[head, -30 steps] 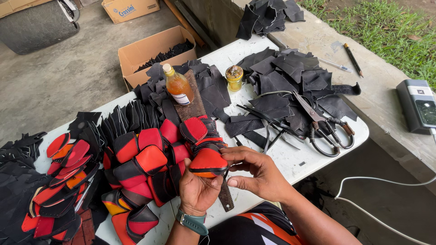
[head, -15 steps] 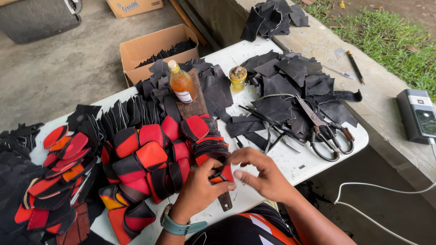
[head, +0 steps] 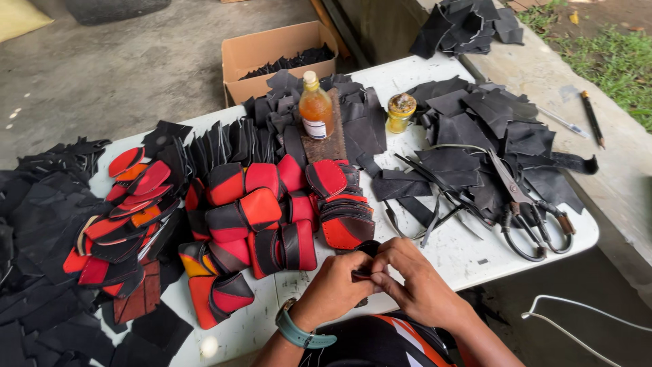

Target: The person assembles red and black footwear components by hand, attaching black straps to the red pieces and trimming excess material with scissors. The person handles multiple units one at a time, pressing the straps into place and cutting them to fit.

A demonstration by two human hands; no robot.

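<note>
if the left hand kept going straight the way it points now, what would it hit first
The left hand points up and right, its fingers already touching the small dark piece pinched against the right hand. Beyond that, probably the stack of red and black pieces, though depth is unclear.

Both hands [head: 380, 282], once spread holding a red-and-black piece, now bunched over a mostly hidden piece [head: 367, 249].

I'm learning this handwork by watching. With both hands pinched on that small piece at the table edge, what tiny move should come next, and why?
Probably lift it slightly and turn it toward the camera: the left hand and right hand cover the small red-and-black piece, so its edges are hidden.
</note>
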